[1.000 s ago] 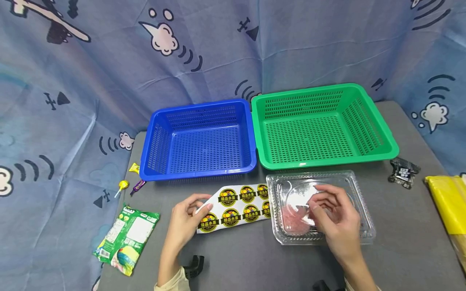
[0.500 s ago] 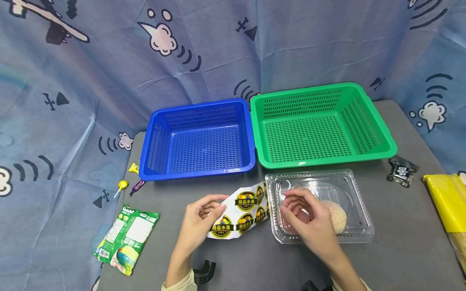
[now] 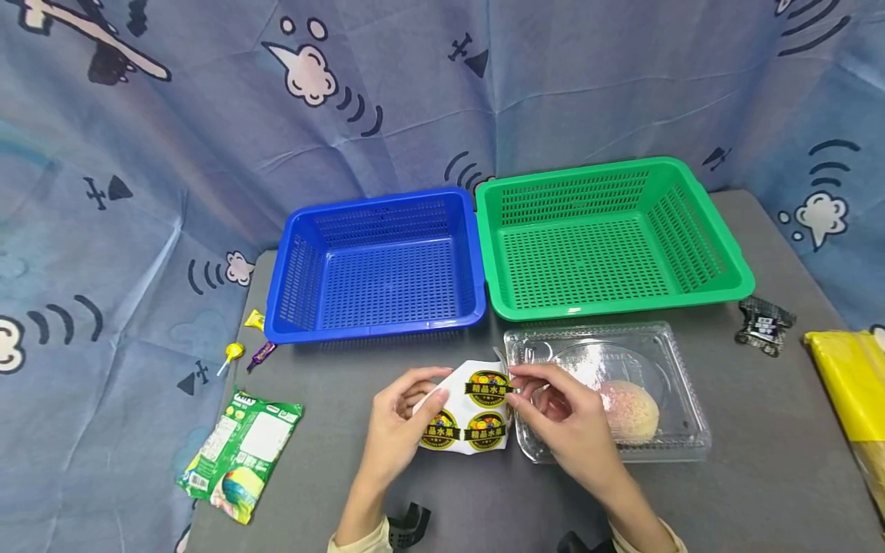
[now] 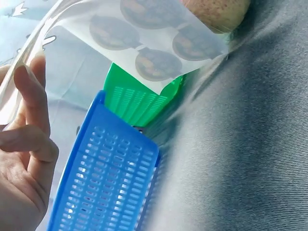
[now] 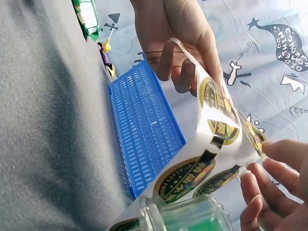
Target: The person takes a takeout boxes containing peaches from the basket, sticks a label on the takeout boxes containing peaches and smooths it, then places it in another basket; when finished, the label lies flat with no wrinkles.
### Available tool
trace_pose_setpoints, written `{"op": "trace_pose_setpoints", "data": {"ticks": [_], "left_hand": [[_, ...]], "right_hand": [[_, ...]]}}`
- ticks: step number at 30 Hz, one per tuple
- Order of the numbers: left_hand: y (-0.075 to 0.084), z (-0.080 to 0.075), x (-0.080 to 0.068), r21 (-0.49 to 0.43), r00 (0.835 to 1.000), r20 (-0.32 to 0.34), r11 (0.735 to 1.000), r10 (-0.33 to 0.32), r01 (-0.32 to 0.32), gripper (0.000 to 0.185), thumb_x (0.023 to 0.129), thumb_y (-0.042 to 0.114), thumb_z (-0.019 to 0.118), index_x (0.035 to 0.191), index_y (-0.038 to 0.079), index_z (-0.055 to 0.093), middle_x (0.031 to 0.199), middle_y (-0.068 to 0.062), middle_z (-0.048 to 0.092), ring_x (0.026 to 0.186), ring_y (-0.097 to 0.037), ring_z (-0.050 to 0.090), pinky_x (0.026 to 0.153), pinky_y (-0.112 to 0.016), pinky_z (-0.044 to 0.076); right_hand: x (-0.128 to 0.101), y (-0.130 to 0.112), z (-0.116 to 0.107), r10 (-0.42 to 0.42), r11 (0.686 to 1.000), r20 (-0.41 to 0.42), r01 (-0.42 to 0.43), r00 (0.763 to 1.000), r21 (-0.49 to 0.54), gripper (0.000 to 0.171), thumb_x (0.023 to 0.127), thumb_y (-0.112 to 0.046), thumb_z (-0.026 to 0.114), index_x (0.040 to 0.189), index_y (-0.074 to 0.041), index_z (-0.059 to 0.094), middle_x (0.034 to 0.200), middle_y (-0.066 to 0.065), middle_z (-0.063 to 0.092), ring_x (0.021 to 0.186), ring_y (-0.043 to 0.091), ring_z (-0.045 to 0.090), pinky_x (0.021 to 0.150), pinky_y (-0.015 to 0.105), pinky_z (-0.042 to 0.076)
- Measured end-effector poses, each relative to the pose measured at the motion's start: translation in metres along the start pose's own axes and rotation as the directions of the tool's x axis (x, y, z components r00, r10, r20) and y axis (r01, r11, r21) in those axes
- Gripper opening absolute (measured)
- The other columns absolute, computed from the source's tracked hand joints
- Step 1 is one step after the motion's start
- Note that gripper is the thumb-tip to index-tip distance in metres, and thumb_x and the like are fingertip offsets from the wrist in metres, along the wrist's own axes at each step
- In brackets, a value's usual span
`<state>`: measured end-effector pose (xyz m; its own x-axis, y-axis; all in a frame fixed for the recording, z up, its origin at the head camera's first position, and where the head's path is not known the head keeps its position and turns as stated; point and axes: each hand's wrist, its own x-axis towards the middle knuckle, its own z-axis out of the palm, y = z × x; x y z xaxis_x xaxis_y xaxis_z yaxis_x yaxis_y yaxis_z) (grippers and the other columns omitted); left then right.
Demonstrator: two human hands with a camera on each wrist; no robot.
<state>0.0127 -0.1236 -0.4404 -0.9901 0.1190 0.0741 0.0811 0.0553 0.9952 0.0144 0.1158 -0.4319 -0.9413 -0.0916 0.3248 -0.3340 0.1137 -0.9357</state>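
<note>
A grey, felt-like counter [image 3: 760, 430] backed by a blue printed cloth carries a perforated green plastic basket [image 3: 608, 238] and, touching its side, a slightly smaller perforated blue plastic basket [image 3: 376, 265]. In front of the green one lies a clear, glossy plastic clamshell box [image 3: 681, 430], shut over a round, pale pink peach-like fruit [image 3: 628, 409]. Compared with a second ago, the right hand [image 3: 560, 418] has left the top of the box and come across to the glossy white sheet of round black-and-yellow fruit stickers [image 3: 470, 411], which has been drawn rightward and lifted off the counter, bowed into a curl; this suggests a sticker is about to be peeled. The left hand [image 3: 401, 418] grips the sheet's left edge with curled fingers, while the right hand's thumb and forefinger pinch at its upper right corner, just beside the box. A crinkled green snack packet [image 3: 238, 453] lies well to the left.
</note>
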Motion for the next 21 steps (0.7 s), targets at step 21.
{"op": "trace_pose_setpoints", "data": {"ticks": [21], "left_hand": [[-0.0048, 0.0052, 0.0006, 0.022, 0.999, -0.045, 1.000, -0.002, 0.003, 0.024, 0.100, 0.004, 0.070, 0.124, 0.005, 0.075, 0.095, -0.020, 0.073, 0.071, -0.003, 0.065, 0.059, -0.017, 0.051]], "right_hand": [[-0.0047, 0.0087, 0.0038, -0.301, 0.934, -0.042, 0.303, 0.953, 0.187, 0.033, 0.077, 0.027, 0.075, 0.102, 0.005, 0.077, 0.093, 0.012, 0.074, 0.076, 0.010, 0.060, 0.056, 0.021, 0.046]]}}
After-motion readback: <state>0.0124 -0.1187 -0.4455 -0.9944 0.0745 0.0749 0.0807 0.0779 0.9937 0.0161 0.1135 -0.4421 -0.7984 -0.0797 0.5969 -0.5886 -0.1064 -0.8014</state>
